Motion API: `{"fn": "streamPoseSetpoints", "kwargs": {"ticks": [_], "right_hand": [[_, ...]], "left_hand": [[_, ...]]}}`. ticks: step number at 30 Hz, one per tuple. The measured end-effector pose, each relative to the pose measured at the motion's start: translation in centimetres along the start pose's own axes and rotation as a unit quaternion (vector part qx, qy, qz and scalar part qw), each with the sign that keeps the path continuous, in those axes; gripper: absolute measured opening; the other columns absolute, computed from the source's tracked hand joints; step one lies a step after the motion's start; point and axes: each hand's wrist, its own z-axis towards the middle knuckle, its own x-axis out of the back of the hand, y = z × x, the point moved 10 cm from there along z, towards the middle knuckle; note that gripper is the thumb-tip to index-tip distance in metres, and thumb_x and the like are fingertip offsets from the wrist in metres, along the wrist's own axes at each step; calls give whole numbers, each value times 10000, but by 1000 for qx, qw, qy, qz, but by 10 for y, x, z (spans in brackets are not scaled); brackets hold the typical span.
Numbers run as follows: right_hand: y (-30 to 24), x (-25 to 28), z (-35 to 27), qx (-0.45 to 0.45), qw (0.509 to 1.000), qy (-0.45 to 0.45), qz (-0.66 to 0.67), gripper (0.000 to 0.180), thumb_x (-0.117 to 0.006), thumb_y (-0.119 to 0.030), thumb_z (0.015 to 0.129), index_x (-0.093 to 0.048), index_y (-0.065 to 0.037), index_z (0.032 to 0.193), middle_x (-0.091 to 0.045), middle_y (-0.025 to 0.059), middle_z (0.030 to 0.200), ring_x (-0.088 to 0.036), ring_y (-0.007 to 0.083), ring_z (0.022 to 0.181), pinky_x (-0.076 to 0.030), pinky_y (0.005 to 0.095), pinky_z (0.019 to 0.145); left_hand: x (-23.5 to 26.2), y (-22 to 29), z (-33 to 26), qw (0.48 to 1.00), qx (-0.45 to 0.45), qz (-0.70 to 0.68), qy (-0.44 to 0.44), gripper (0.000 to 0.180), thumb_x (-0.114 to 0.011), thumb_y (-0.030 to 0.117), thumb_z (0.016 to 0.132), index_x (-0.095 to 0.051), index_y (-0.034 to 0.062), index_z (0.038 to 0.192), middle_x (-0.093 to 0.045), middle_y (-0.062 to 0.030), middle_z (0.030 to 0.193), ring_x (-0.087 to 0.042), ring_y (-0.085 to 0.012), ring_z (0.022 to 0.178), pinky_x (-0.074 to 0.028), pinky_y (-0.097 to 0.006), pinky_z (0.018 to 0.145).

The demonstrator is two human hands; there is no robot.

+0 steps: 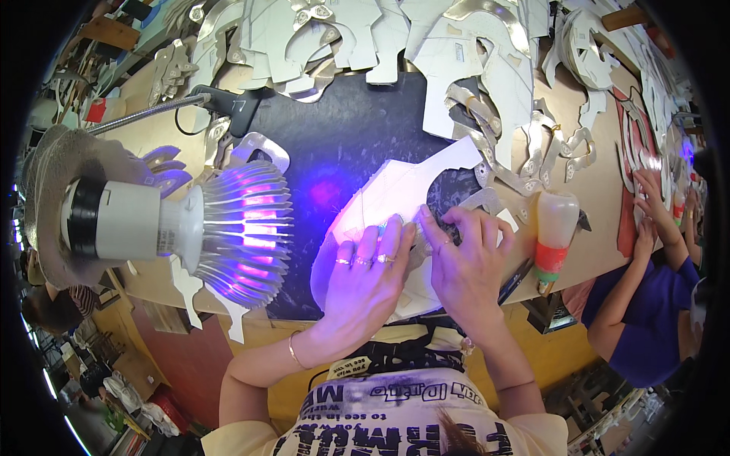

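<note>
A flat white cut panel (pixel 399 190) with a curved cut-out lies in front of me on a dark mat (pixel 296 137), and purple light falls across it. My left hand (pixel 365 273), with rings on several fingers, rests on the panel, its fingers stretched forward and lying flat. Beside it, my right hand (pixel 471 266) touches the panel near the inner end of the cut-out. Its index finger reaches toward the left fingertips, and the other fingers are bent and apart. What lies under both palms is hidden.
At left a finned lamp (pixel 247 235) leans close over the mat. A bottle (pixel 557 220) with a red band stands cap-down on the right. White panels (pixel 449 68) and shiny metallic cut pieces (pixel 544 140) cover the far side. A co-worker's hands (pixel 650 201) work at far right.
</note>
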Motion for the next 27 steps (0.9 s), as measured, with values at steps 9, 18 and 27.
{"fn": "streamPoseSetpoints", "kwargs": {"ticks": [9, 18, 27], "right_hand": [[16, -3, 13, 44, 990, -22, 135, 419, -628, -2, 788, -720, -149, 1169, -577, 64, 1005, -540, 235, 1019, -394, 413, 931], [3, 1, -6, 68, 996, 43, 28, 400, -584, -73, 844, -679, -114, 1230, -576, 89, 1049, -528, 268, 1045, -381, 422, 962], [35, 12, 14, 66, 969, -9, 239, 348, -586, -73, 842, -736, -153, 1146, -593, 96, 1022, -548, 275, 1049, -396, 427, 964]], "left_hand": [[-2, -1, 1, 1000, 12, -28, -5, 559, -654, 142, 824, -539, 72, 1366, -496, -139, 1338, -502, -319, 1178, -398, -449, 966], [8, -8, 5, 994, 21, -108, 25, 642, -623, 88, 799, -481, 93, 1426, -423, -178, 1410, -487, -363, 1188, -392, -500, 972], [-8, 0, 0, 999, 11, -26, 15, 614, -626, 89, 815, -468, 10, 1403, -388, -192, 1463, -461, -388, 1223, -391, -494, 1001]]}}
